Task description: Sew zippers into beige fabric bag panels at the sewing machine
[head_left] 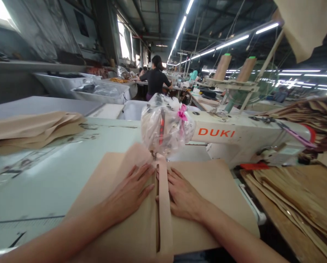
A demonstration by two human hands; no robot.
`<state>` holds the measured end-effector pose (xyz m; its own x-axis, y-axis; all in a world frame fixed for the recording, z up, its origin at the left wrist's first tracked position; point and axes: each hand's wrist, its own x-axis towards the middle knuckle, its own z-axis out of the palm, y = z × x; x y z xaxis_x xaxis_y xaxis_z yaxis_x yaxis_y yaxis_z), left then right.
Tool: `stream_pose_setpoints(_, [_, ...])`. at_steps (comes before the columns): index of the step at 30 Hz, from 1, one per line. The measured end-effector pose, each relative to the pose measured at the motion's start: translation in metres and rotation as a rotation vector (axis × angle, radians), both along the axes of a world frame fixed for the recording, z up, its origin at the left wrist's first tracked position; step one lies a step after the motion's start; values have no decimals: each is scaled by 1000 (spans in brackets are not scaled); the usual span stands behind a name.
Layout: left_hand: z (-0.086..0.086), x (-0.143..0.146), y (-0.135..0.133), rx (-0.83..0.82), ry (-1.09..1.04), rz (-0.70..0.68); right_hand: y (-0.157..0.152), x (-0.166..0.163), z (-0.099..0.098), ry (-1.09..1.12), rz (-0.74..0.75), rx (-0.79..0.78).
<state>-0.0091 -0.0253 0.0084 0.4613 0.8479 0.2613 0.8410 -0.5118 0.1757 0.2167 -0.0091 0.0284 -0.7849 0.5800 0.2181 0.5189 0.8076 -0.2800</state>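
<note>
Tan strip (164,215) lengthwise toward the sewing machine (234,137), left hand (130,193) and right hand (184,199) flat and open beside it

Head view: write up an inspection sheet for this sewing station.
Surface: pale green table, glossy.
Job's things: tan panels lie flat under the DUKI sewing machine; a folded strip runs between the hands.
Clutter: left stack and right stack of tan pieces; plastic bag wrapped on the machine head.
Hands: left hand open, flat on the panels; right hand open, flat beside the strip.
Cables: nothing seen.
Surroundings: a person at a far bench, back turned; thread cones; strip lights.
</note>
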Motion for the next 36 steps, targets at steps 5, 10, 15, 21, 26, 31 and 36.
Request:
stream_pose_setpoints(5, [1,0,-3,12,10,-17,0,0,0,-1,-5,11])
stream_pose_setpoints(10, [-1,0,-2,21,22,-18,-2,-2,1,11,-3,15])
stream_pose_setpoints(15, [-2,2,-4,55,-7,-15,2,1,5,53,10,-34])
stream_pose_setpoints(21, [-5,0,-4,63,-7,-19,23,0,8,331,-253,39])
stream_pose_setpoints(26, [-11,-4,-2,109,38,-13,33,-12,-3,51,-56,89])
stream_pose_setpoints(31, [-15,-4,6,154,83,16,50,-20,-14,63,-66,139])
stream_pose_setpoints(36, [-17,-7,11,195,89,3,55,-22,-16,109,-73,137])
